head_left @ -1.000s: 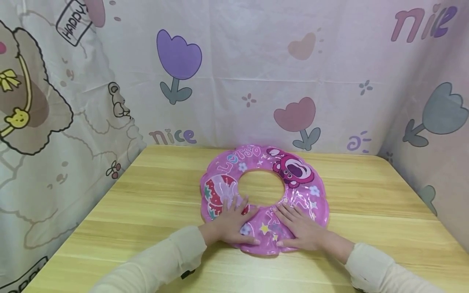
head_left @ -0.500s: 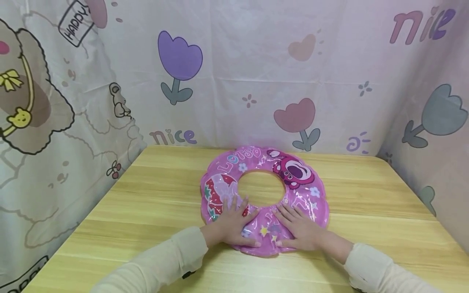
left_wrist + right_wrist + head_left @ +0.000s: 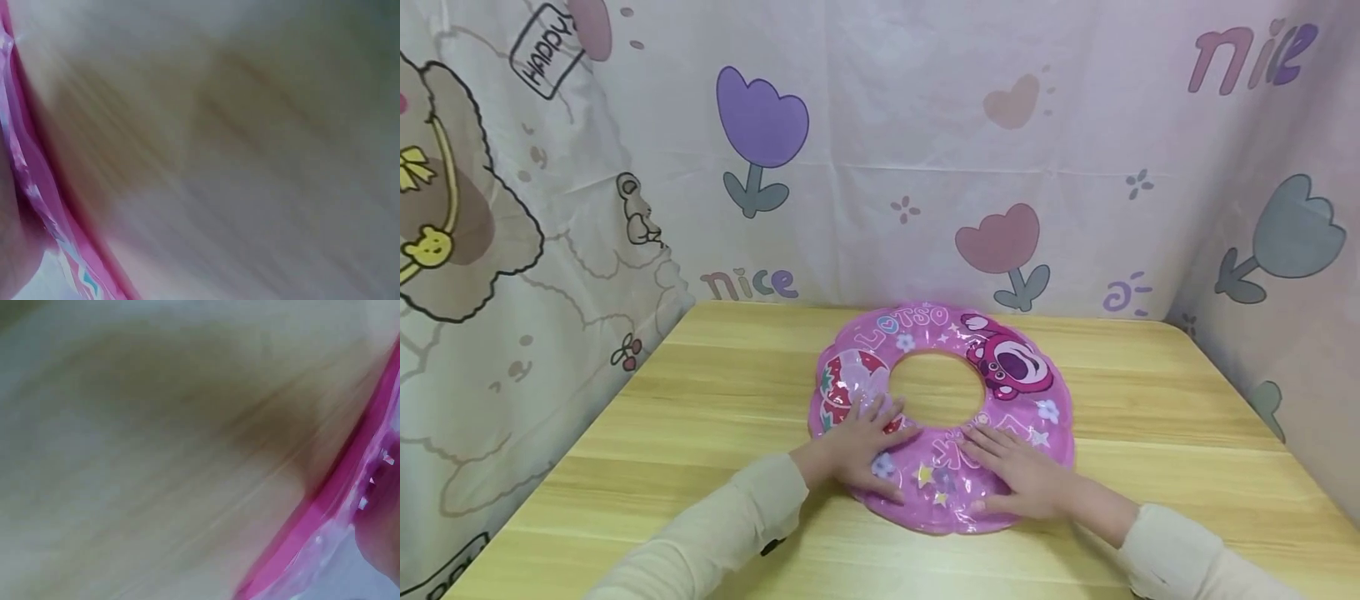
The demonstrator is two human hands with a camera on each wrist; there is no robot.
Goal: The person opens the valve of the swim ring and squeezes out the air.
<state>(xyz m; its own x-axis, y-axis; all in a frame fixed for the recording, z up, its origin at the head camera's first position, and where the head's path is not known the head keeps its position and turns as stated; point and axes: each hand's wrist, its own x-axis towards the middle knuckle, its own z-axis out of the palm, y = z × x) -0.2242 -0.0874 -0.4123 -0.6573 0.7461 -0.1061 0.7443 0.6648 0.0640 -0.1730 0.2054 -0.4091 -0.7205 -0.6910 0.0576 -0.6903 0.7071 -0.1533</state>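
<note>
A pink inflatable swim ring (image 3: 955, 508) lies flat on the wooden table in the head view, printed with a bear, strawberries, stars and the word LOTSO. My left hand (image 3: 857, 450) rests on its near left part, fingers spread over the strawberry print. On the near right part lies my right hand (image 3: 1018, 471), its fingers straight and pointing toward the ring's hole. Both wrist views catch only an edge of the swim ring (image 3: 53, 194) and a bit of each hand beside blurred wood.
The light wooden table (image 3: 1150, 417) extends around the ring. Behind it hangs a printed cloth (image 3: 880, 108) with tulips, and more cloth covers the left and right sides. The ring's far edge is close to the back cloth.
The ring has turned slightly clockwise, its prints shifting to the right at the far side. My left hand has moved a little left, and the hands are farther apart.
</note>
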